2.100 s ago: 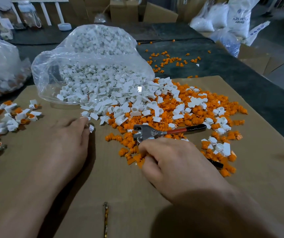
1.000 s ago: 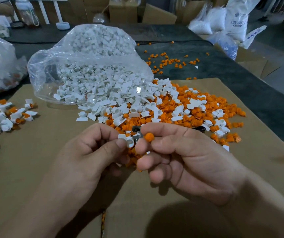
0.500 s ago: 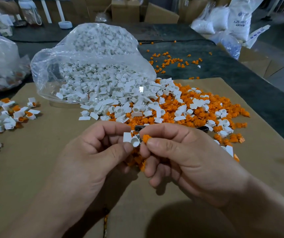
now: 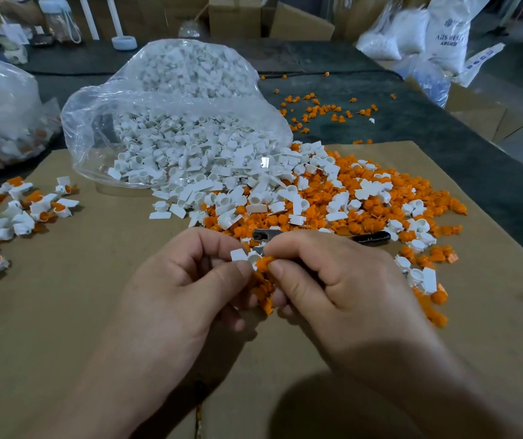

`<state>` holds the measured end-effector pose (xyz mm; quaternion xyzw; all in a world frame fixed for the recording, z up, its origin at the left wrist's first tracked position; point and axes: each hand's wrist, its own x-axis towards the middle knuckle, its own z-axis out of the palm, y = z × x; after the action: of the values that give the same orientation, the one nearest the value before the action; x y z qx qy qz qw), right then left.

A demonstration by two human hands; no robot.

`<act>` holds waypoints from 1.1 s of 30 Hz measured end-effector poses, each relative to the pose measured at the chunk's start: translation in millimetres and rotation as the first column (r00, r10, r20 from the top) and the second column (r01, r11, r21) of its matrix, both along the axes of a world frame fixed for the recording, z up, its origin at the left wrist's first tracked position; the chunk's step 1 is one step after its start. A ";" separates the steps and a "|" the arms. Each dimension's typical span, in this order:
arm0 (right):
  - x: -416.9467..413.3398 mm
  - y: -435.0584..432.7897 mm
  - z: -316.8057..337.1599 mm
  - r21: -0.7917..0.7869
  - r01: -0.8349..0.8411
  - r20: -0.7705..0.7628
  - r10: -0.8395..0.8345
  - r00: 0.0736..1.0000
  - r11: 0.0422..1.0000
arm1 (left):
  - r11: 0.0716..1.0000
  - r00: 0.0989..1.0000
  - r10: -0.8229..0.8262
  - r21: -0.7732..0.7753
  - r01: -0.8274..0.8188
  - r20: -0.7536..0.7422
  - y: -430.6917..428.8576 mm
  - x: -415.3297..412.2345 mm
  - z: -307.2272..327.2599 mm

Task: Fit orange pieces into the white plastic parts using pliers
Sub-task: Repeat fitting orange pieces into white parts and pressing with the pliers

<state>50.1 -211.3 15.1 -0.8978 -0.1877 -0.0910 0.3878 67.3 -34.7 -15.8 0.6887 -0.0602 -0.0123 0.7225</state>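
Note:
My left hand point(image 4: 177, 289) pinches a small white plastic part point(image 4: 245, 256) between thumb and fingers. My right hand point(image 4: 342, 280) pinches an orange piece point(image 4: 264, 263) and holds it against the white part's round opening. Both hands hover above the cardboard, just in front of the mixed pile of white and orange pieces point(image 4: 333, 201). The pliers point(image 4: 264, 235) lie on the pile behind my hands, mostly hidden; their metal head and one dark handle tip point(image 4: 371, 238) show.
A clear plastic bag point(image 4: 171, 122) spilling white parts lies at the back centre. Fitted white-and-orange parts point(image 4: 16, 213) lie at the left. Another bag point(image 4: 0, 112) sits far left. Loose orange pieces point(image 4: 323, 109) dot the dark table behind the cardboard sheet point(image 4: 64, 312).
Both hands rose from the cardboard, each with a piece. The right hand brought its orange piece from beside the white part up to the part's opening.

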 end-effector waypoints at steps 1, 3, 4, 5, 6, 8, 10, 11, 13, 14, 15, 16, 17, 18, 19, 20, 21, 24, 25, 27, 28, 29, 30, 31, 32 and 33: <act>-0.8 1.3 1.7 -0.055 0.008 0.024 -0.007 1.000 0.998 | 1.000 1.000 -0.006 -0.004 0.006 -0.004 -0.3 0.0 -0.3; -2.3 3.4 5.6 -0.156 0.025 0.060 -0.016 0.998 0.987 | 1.000 1.000 -0.010 -0.005 0.010 -0.004 -0.8 -0.2 -1.2; -2.8 3.9 8.2 -0.196 0.031 0.060 -0.019 0.998 0.980 | 1.000 1.000 -0.010 -0.004 0.010 -0.005 -1.2 -0.5 -1.4; -3.1 4.2 10.8 -0.228 0.029 0.051 -0.018 0.999 0.973 | 1.000 1.000 -0.012 -0.005 0.012 -0.007 -1.7 -1.0 -0.7; -2.7 5.0 14.2 -0.249 0.017 0.031 -0.010 0.999 0.968 | 1.000 1.000 -0.018 -0.003 0.018 -0.010 -2.3 -1.6 0.1; -2.0 5.8 20.0 -0.276 -0.024 -0.027 0.018 0.999 0.961 | 0.999 0.999 -0.039 0.008 0.039 -0.023 -3.5 -2.3 1.2; -1.6 6.1 24.1 -0.322 -0.066 -0.088 0.040 0.995 0.944 | 0.998 0.997 -0.056 0.001 0.056 -0.047 -4.3 -2.9 1.7; -1.4 6.5 26.2 -0.354 -0.087 -0.111 0.050 0.993 0.931 | 0.998 0.996 -0.058 -0.009 0.058 -0.061 -4.3 -3.0 2.1; -1.6 7.2 28.9 -0.419 -0.121 -0.130 0.072 0.989 0.900 | 0.998 0.994 -0.067 -0.019 0.065 -0.091 -3.7 -2.9 2.7; -1.7 7.6 30.3 -0.443 -0.130 -0.132 0.079 0.988 0.887 | 0.997 0.991 -0.079 -0.020 0.077 -0.106 -3.3 -2.9 3.1; -2.3 8.1 31.3 -0.463 -0.137 -0.135 0.083 0.987 0.876 | 0.996 0.988 -0.093 -0.026 0.091 -0.120 -2.8 -3.0 3.2; -2.2 8.6 32.6 -0.470 -0.144 -0.141 0.087 0.986 0.871 | 0.994 0.986 -0.107 -0.035 0.103 -0.126 -2.7 -3.3 3.2; -2.4 8.9 33.2 -0.469 -0.153 -0.153 0.090 0.984 0.870 | 0.993 0.986 -0.114 -0.044 0.109 -0.123 -2.5 -3.5 3.0; -1.5 9.3 33.5 -0.469 -0.157 -0.153 0.096 0.984 0.869 | 0.993 0.987 -0.112 -0.047 0.107 -0.112 -2.3 -3.9 2.7; -0.7 9.2 32.2 -0.473 -0.161 -0.146 0.103 0.984 0.866 | 0.994 0.990 -0.103 -0.035 0.100 -0.096 -2.3 -4.4 2.5; 0.8 8.7 30.5 -0.475 -0.167 -0.143 0.111 0.983 0.864 | 0.996 0.993 -0.090 -0.012 0.089 -0.080 -2.5 -4.7 1.9; 1.3 8.4 27.9 -0.475 -0.170 -0.148 0.111 0.983 0.863 | 0.997 0.995 -0.079 0.006 0.079 -0.067 -2.6 -4.8 1.8; 1.9 6.1 18.8 -0.462 -0.115 -0.072 0.092 0.993 0.879 | 0.999 0.998 -0.044 0.021 0.045 -0.037 -2.3 -2.6 1.9; 2.2 2.2 14.3 -0.456 -0.047 0.016 0.061 0.998 0.889 | 0.999 0.999 -0.026 0.028 0.026 -0.025 -1.5 -1.4 2.0; 4.7 -7.7 9.6 -0.481 0.114 0.131 -0.057 0.990 0.870 | 0.999 1.000 0.008 0.037 -0.007 -0.015 0.5 1.2 1.7; 7.5 -13.0 8.0 -0.541 0.164 0.127 -0.112 0.985 0.825 | 0.999 1.000 0.015 0.046 -0.014 -0.012 1.9 2.1 1.3; 9.8 -17.8 6.8 -0.612 0.174 0.091 -0.150 0.984 0.771 | 0.998 1.000 0.017 0.054 -0.017 -0.010 2.8 2.8 1.0; 11.8 -22.4 6.2 -0.668 0.156 0.037 -0.176 0.984 0.727 | 0.998 1.000 0.018 0.060 -0.018 -0.008 3.9 3.1 0.4; 13.0 -27.2 4.7 -0.708 0.129 0.000 -0.182 0.983 0.695 | 0.998 1.000 0.017 0.065 -0.017 -0.006 4.8 3.5 0.0; 13.7 -30.5 3.9 -0.737 0.101 -0.024 -0.175 0.984 0.668 | 0.998 1.000 0.015 0.068 -0.015 -0.006 5.1 3.7 -0.7; 14.2 -32.0 3.3 -0.756 0.077 -0.044 -0.168 0.985 0.650 | 0.998 1.000 0.012 0.067 -0.012 -0.007 5.4 3.7 -0.9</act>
<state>64.3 -243.3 18.3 -0.9918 -0.1258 0.0184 -0.0150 71.0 -29.3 -16.7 0.7128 -0.0528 -0.0126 0.6992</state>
